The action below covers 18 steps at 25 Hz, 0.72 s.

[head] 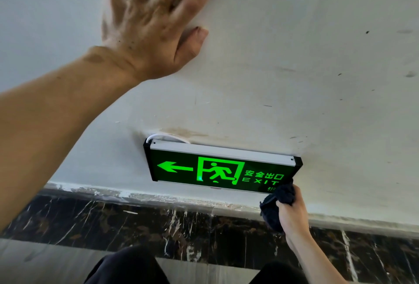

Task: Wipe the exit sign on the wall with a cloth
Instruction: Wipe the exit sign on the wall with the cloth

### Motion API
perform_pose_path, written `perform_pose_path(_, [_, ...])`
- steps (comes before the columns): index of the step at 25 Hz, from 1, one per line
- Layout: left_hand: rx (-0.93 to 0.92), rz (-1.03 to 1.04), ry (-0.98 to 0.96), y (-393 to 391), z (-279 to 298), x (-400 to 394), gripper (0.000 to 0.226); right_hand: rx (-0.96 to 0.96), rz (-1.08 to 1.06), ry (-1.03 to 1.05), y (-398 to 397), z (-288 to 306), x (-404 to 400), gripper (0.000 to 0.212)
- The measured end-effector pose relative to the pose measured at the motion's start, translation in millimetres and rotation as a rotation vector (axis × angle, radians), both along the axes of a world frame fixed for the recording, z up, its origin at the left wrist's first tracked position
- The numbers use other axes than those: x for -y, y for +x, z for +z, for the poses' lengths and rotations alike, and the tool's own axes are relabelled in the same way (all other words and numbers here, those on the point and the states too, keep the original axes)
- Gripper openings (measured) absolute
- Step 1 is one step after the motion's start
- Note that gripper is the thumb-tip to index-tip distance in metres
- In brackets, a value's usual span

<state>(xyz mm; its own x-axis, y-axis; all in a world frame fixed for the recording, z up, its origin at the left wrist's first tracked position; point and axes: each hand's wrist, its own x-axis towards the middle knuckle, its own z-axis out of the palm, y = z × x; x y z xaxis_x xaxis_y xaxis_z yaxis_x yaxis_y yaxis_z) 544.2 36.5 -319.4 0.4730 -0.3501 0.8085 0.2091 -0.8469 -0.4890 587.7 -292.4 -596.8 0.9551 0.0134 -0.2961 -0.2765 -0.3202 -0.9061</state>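
Observation:
A lit green exit sign (217, 168) with a left arrow, a running figure and the word EXIT hangs low on the white wall (294, 57), just above the skirting. My right hand (292, 213) is closed around a dark bunched cloth (275, 204), whose top presses against the sign's lower right corner and hides that corner. My left hand (154, 22) lies flat on the wall well above and left of the sign, fingers spread, holding nothing.
A dark marble skirting (158, 220) runs along the wall's base, with a pale floor (45, 261) below it. My knees in dark trousers (131, 268) are at the bottom edge. A white cable (158, 135) loops out behind the sign's top left.

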Motion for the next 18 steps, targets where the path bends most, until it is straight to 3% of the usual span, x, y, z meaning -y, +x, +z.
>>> perform_pose_path(5, [0.006, -0.003, -0.003, 1, -2, 0, 0.052, -0.085, 0.006, -0.016, 7, -16, 0, 0.044])
perform_pose_path(9, [-0.001, -0.011, -0.023, -1, -2, 0, 0.051, -0.371, 0.002, -0.160, 6, -32, 13, 0.038])
perform_pose_path(13, [0.004, -0.008, -0.006, 0, -1, 1, 0.052, -0.646, -0.290, 0.236, -3, -33, 17, 0.033])
perform_pose_path(18, [-0.003, 0.016, -0.021, 0, -2, 0, 0.051, -0.675, -0.350, 0.668, -12, -26, -1, 0.030])
